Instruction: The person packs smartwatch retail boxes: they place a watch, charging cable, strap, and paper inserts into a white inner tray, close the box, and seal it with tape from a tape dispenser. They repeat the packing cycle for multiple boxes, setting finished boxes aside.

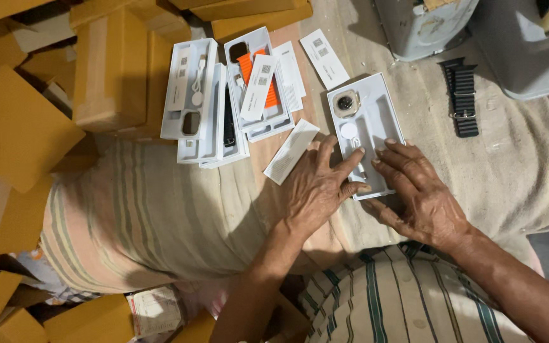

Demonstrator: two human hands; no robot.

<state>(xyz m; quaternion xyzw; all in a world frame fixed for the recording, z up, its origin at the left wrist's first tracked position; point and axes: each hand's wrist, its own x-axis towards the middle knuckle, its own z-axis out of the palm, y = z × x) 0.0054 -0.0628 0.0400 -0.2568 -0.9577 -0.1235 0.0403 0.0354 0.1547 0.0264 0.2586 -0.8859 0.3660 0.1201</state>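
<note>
The white plastic watch tray (376, 121), lying on the beige cloth (516, 146) before your knees, had your left hand (316, 187) and right hand (417, 190) spread flat on its near end, apparently steadying it, neither pinching anything.

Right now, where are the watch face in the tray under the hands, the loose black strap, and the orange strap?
watch face (346, 102), head view, middle of dial.
black strap (463, 95), head view, mid-band.
orange strap (246, 64), head view, upper exposed part.
</note>
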